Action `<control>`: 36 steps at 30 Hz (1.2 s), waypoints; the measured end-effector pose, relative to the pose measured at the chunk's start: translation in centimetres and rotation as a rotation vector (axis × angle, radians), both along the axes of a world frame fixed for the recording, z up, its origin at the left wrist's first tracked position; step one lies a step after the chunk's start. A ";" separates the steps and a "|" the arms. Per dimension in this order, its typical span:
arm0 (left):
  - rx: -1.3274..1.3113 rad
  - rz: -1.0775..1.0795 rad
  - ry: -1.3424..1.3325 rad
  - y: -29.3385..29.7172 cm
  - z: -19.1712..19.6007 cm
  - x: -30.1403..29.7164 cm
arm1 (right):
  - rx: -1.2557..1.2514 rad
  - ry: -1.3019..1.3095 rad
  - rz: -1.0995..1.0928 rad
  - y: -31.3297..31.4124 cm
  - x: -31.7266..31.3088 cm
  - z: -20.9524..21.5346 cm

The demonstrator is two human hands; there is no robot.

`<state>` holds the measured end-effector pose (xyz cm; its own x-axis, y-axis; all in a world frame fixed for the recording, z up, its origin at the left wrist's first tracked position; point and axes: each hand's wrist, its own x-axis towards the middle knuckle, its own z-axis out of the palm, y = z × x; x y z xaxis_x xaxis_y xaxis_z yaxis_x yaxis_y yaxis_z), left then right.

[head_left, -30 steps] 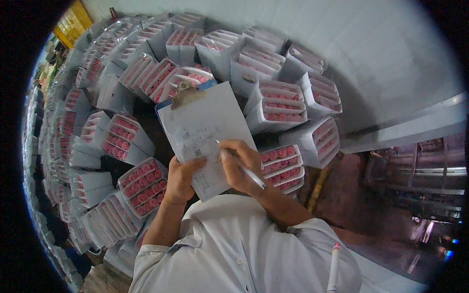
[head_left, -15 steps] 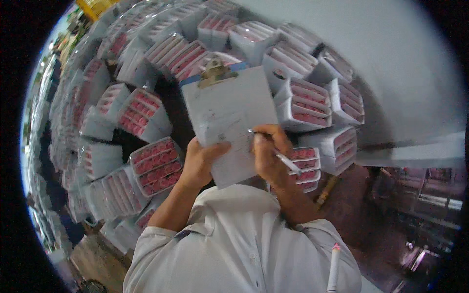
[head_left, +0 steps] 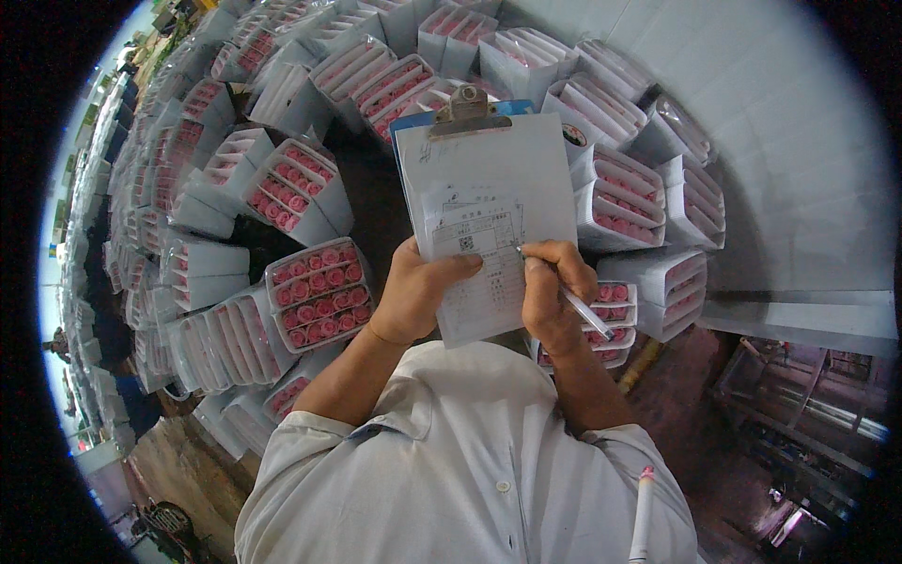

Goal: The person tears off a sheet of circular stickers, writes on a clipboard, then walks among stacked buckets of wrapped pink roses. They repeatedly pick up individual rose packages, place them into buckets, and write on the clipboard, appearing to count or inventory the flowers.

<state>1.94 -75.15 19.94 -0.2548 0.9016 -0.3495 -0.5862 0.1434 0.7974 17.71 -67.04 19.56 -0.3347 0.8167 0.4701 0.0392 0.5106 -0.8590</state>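
A blue clipboard (head_left: 411, 121) with a metal clip at its top carries printed paper sheets (head_left: 489, 169) in front of my chest. My left hand (head_left: 420, 287) grips its left edge, thumb pressed flat on the paper and fingers hidden behind. In my right hand (head_left: 552, 287) is a white pen (head_left: 584, 313), pinched between thumb and fingers. The pen's tip meets the paper near the right side of the printed form, and its back end slants down to the right.
White cartons of pink roses (head_left: 319, 291) crowd the floor on the left, ahead and right. A pale wall (head_left: 752, 160) rises at the right. Metal racking (head_left: 808, 395) stands at the lower right. A white stick with a pink tip (head_left: 643, 512) lies against my shirt.
The clipboard and both hands have shifted slightly right and up in view. The surrounding cartons have shifted right too, and the picture is sharper. Both holds are unchanged.
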 end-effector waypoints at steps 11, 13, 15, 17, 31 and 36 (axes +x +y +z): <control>0.016 -0.009 0.010 0.4 0.1 0.4 | 0.062 -0.044 -0.032 0.4 0.1 -0.6; -0.005 -0.015 0.065 0.5 0.0 0.5 | 0.108 -0.075 -0.017 0.5 0.3 -0.7; -0.010 -0.009 0.063 0.5 -0.1 0.5 | 0.044 -0.049 0.013 0.5 0.5 -0.7; -0.007 -0.007 0.060 0.6 -0.2 0.6 | 0.008 -0.037 0.013 0.5 0.6 -0.6; 0.016 -0.017 0.043 0.9 -0.1 0.3 | -0.028 -0.048 -0.030 0.9 0.6 -0.8; -0.014 0.002 0.036 1.0 -0.2 0.3 | 0.030 -0.039 -0.038 0.9 0.2 -1.1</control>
<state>2.28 -74.18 19.75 -0.2696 0.8961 -0.3526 -0.5572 0.1534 0.8161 17.89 -66.16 18.41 -0.3219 0.8149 0.4819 0.0920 0.5335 -0.8408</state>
